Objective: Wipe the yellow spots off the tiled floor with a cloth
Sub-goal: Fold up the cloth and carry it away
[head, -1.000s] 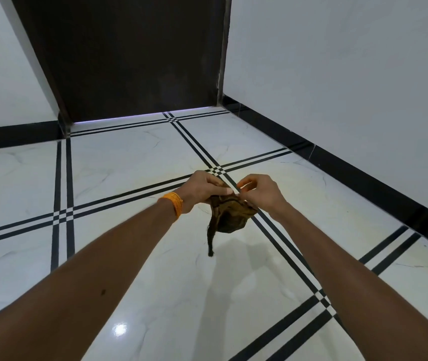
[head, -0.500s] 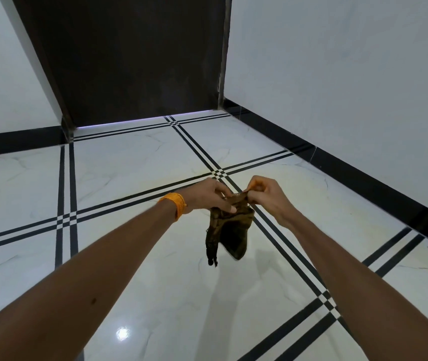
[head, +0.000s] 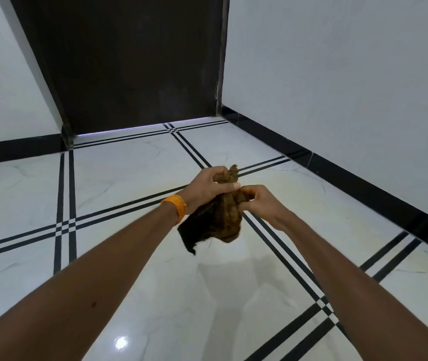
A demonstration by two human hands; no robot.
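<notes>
A dark brown cloth (head: pixel 218 221) hangs bunched in the air between both my hands, well above the floor. My left hand (head: pixel 209 185), with an orange band at the wrist, pinches its top, and a tuft sticks out above the fingers. My right hand (head: pixel 262 201) grips the cloth from the right side, just below the left. The white marble tiled floor (head: pixel 134 256) has black double stripes. A faint yellowish tint shows on the tile (head: pixel 272 183) behind my hands; I see no distinct yellow spots.
A dark brown door (head: pixel 129 61) stands straight ahead in the corner. White walls with a black skirting (head: pixel 363 191) run along the right and the left. A lamp reflection (head: pixel 121 342) glints on the tile near me.
The cloth has been gathered up from a long hanging strip into a tighter bundle. My left hand shifted up onto its top and both hands moved closer together.
</notes>
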